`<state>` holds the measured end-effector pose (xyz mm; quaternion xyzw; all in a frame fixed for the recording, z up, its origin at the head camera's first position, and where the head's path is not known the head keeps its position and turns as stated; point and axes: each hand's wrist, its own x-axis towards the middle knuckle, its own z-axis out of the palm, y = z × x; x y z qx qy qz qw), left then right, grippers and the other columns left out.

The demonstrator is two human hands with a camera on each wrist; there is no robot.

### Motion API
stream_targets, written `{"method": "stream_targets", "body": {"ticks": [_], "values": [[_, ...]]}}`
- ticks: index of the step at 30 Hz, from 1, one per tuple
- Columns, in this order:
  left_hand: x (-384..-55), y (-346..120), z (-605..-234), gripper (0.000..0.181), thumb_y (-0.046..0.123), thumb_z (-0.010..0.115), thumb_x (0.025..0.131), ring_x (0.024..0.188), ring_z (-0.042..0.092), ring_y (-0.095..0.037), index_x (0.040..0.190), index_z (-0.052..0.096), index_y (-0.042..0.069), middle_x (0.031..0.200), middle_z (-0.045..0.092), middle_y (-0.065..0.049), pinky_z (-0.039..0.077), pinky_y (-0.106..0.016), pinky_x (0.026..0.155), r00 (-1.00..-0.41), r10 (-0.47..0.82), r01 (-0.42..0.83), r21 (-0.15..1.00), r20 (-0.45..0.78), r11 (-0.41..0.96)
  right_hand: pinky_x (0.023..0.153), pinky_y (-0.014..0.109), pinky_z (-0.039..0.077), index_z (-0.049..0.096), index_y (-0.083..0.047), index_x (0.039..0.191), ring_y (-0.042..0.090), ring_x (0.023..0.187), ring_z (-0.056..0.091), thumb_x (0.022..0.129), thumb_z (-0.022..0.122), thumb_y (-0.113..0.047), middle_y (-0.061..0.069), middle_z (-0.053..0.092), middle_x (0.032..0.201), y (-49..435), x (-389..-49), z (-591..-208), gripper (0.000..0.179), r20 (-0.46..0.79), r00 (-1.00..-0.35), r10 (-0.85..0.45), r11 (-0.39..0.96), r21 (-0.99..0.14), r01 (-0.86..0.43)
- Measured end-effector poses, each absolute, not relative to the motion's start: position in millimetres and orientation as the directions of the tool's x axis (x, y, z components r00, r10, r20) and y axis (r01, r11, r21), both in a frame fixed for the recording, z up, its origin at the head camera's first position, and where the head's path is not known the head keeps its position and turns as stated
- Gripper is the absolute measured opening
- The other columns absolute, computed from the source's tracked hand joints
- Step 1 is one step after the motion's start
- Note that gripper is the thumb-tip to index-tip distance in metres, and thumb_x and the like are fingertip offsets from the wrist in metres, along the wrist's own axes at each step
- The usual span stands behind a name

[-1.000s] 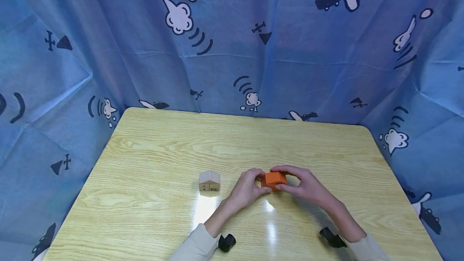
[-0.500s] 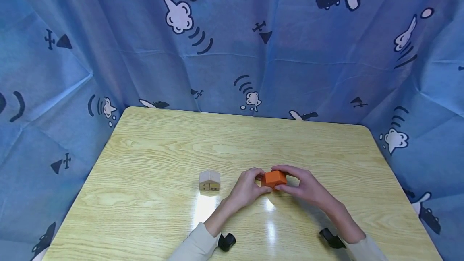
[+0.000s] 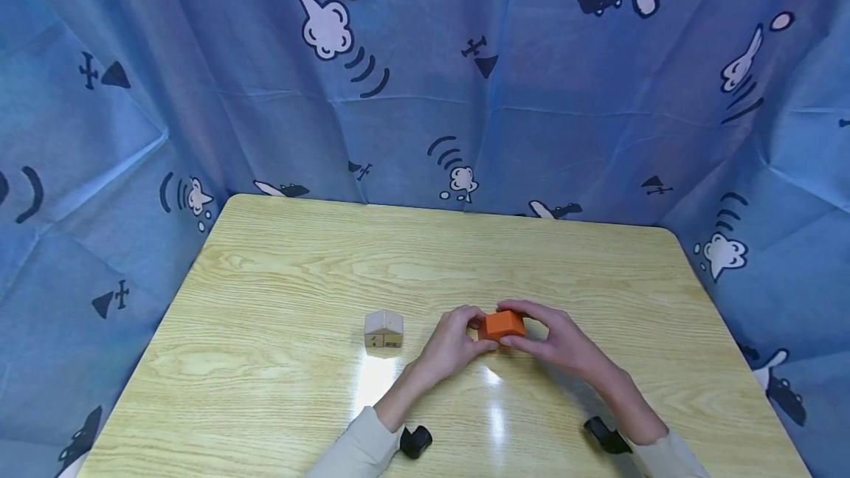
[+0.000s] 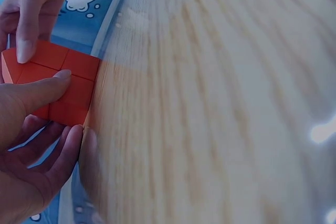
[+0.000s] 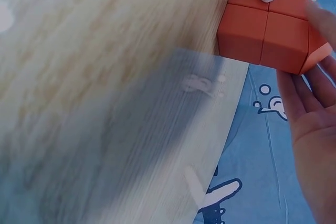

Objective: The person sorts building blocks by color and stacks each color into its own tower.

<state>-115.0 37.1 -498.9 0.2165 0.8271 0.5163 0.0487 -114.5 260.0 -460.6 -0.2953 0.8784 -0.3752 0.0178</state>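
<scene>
Several orange blocks point(image 3: 502, 324) are set together in a small cluster on the table, their seams plain in both wrist views. My left hand point(image 3: 453, 345) grips the cluster's left side, its thumb point(image 4: 50, 92) pressed on the near face. From the right, my right hand point(image 3: 558, 338) holds the upper part between thumb and fingers. In the right wrist view, the blocks point(image 5: 262, 32) show sloped upper faces over upright lower ones. The far side of the cluster is hidden.
To the left of my hands stands a small house-shaped group of pale wooden blocks point(image 3: 384, 330) with dark printed marks. The wood-grain table point(image 3: 299, 257) ends at a blue patterned curtain point(image 3: 412, 94) behind and at the sides.
The upper orange part has shifted very slightly left over the lower one, and my right thumb has slid left with it. My left hand stays in place.
</scene>
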Motion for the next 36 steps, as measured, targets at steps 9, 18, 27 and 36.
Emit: {"method": "stream_targets", "body": {"ticks": [9,18,27,36], "values": [[-116.1,35.0,-499.2,0.036,0.013,0.087,0.084,0.096,0.064,-0.013,0.114,0.070,0.003,0.106,0.071,-0.005,0.051,-0.017,0.076,-0.892,0.439,0.305,0.865,0.112,0.399,0.096,0.048,0.054,0.063,-0.008,0.137,0.018,0.116,0.065,0.092,0.079,-0.017,0.004,0.068,0.131,263.3,-114.8,-461.5,0.048,0.199,-0.836,-0.511,0.540,-0.682,-0.493],[-105.1,27.9,-481.4,0.066,0.019,0.085,0.085,0.117,0.059,-0.025,0.141,0.055,0.000,0.127,0.062,-0.012,0.051,-0.033,0.101,-0.894,0.439,0.320,0.807,0.084,0.496,0.100,0.055,0.050,0.062,-0.009,0.138,0.022,0.120,0.063,0.095,0.075,-0.014,0.002,0.066,0.133,264.8,-112.2,-460.4,0.045,0.180,-0.864,-0.471,0.541,-0.714,-0.444],[-95.8,12.7,-448.2,0.063,0.018,0.080,0.091,0.124,0.054,-0.027,0.144,0.051,-0.001,0.134,0.057,-0.014,0.048,-0.035,0.106,-0.860,0.488,0.448,0.680,0.150,0.581,0.106,0.014,0.038,0.062,-0.010,0.136,0.016,0.122,0.059,0.102,0.065,-0.010,0.009,0.067,0.131,263.3,-109.7,-448.6,0.035,0.189,-0.907,-0.376,0.498,-0.784,-0.370],[-99.9,-4.0,-423.5,0.036,0.014,0.074,0.096,0.112,0.062,-0.024,0.128,0.065,0.000,0.122,0.067,-0.011,0.054,-0.032,0.094,-0.830,0.456,0.544,0.645,0.320,0.537,0.098,0.016,0.047,0.066,0.000,0.118,0.012,0.108,0.061,0.100,0.062,0.003,0.015,0.066,0.112,262.4,-116.4,-443.4,0.018,0.324,-0.917,-0.231,0.351,-0.851,-0.389]]}}
